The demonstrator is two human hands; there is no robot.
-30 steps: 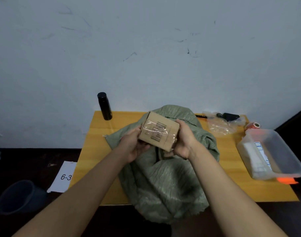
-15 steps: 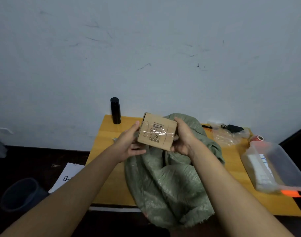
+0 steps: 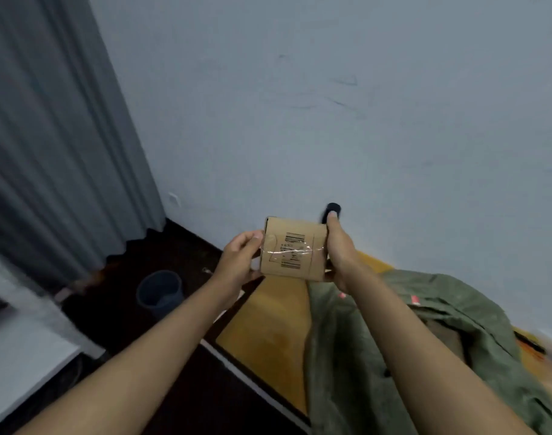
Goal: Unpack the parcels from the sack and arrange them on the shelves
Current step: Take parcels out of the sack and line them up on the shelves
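Both hands hold one parcel (image 3: 293,248) up in front of us, clear of the surface (image 3: 268,328): our left hand (image 3: 240,262) pinches its left edge with curled fingers, and our right hand (image 3: 339,251) grips the right edge, thumb up along the side. It is a small brown cardboard box, taped across, its barcode label facing us. The green sack (image 3: 425,340) lies slumped on the yellow surface below and to the right, its mouth out of clear sight, so we cannot tell how many parcels it holds.

We judge the step in hand to be the carry: the box is out of the sack and must go to a shelf. No shelf is plainly visible; a pale ledge (image 3: 23,346) at lower left might be one, but we cannot tell. The next move calls for finding a free spot and setting the box down flat.

Open room lies to the left, over the dark floor (image 3: 111,296). Things to mind there are the near corner of the surface, a grey bin (image 3: 160,290) on the floor, the curtain (image 3: 48,136), and a black bottle (image 3: 331,210) just behind the box.
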